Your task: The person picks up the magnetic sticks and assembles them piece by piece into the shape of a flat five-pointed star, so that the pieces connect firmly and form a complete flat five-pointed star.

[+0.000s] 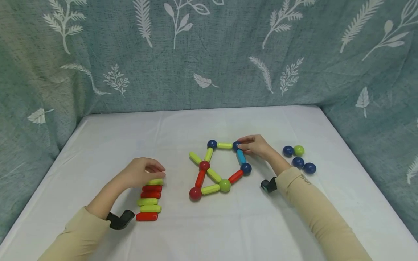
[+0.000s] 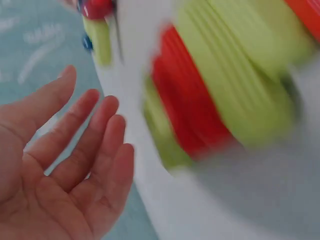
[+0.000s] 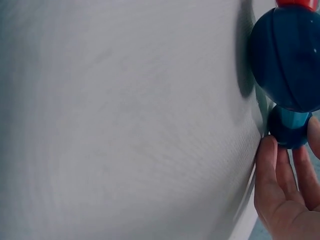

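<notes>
A frame of coloured rods and balls lies mid-table. At its far right corner my right hand (image 1: pixel 256 145) pinches a dark blue ball (image 3: pixel 288 131) between thumb and fingers. A light blue rod (image 1: pixel 241 157) runs from that ball to another blue ball (image 1: pixel 246 168). To the left, my left hand (image 1: pixel 142 173) hovers at the far end of a column of loose rods; its fingers are loosely bent and hold nothing in the left wrist view. The column has red rods (image 1: pixel 147 216) and yellow-green rods (image 1: pixel 150 208). One short green rod (image 1: pixel 195 158) sticks out from a red ball (image 1: pixel 204 165).
Three loose blue balls (image 1: pixel 298 162) and a green ball (image 1: pixel 298 150) sit right of the right hand. A white cloth (image 1: pixel 248 224) covers the table, and a leaf-patterned teal curtain (image 1: pixel 228 54) hangs behind. Each wrist carries a black camera (image 1: pixel 121 219).
</notes>
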Motion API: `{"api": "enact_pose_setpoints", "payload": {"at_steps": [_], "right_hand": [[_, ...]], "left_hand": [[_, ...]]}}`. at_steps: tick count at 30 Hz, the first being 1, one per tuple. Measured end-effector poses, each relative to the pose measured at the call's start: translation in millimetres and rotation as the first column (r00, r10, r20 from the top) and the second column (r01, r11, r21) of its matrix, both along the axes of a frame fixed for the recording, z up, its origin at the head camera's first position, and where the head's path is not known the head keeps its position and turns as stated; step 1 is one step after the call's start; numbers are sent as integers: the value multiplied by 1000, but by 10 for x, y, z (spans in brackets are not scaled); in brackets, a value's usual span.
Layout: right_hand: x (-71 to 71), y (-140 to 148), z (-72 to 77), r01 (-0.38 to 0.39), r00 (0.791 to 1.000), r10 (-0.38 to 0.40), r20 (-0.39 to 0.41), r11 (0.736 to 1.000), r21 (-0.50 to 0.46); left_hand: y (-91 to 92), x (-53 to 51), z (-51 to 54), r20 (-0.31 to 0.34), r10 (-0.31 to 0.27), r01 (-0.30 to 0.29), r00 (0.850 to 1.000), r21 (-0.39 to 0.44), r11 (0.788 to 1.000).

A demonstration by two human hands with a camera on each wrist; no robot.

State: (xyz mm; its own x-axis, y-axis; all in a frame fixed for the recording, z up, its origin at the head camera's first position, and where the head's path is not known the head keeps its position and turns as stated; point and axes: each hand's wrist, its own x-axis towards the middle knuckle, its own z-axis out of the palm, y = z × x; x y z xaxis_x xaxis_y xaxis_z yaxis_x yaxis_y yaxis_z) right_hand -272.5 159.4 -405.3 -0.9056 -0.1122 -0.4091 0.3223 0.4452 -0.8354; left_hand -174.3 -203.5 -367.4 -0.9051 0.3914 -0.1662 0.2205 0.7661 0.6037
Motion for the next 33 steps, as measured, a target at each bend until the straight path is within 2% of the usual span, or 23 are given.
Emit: {"api": "enact_pose_setpoints", "payload": {"at_steps": [2, 6, 16, 20, 28, 33], "right_hand": [[1, 3, -3, -1, 1000, 1, 2, 1000, -5], [7, 10, 2, -4, 1000, 4, 7, 1000, -12], [6, 15, 1, -5, 1000, 5, 11, 1000, -10], [15, 15, -1, -8, 1000, 8, 9, 1000, -22], [13, 18, -11, -4, 1000, 5, 8, 1000, -28], [11, 17, -5, -6, 1000, 6, 5, 1000, -15]], "left_hand": [[-130, -4, -41, -13, 46, -46, 999, -10, 999], [-309, -6, -134, 0, 118, -118, 993, -5, 993], [-447, 15, -317, 74, 149, -152, 986, 36, 988], [-458, 19, -364, 69, 156, -159, 985, 42, 986], [-423, 9, -373, 54, 168, -170, 984, 38, 985], [-339, -89, -245, 6, 162, -162, 987, 23, 987]]}}
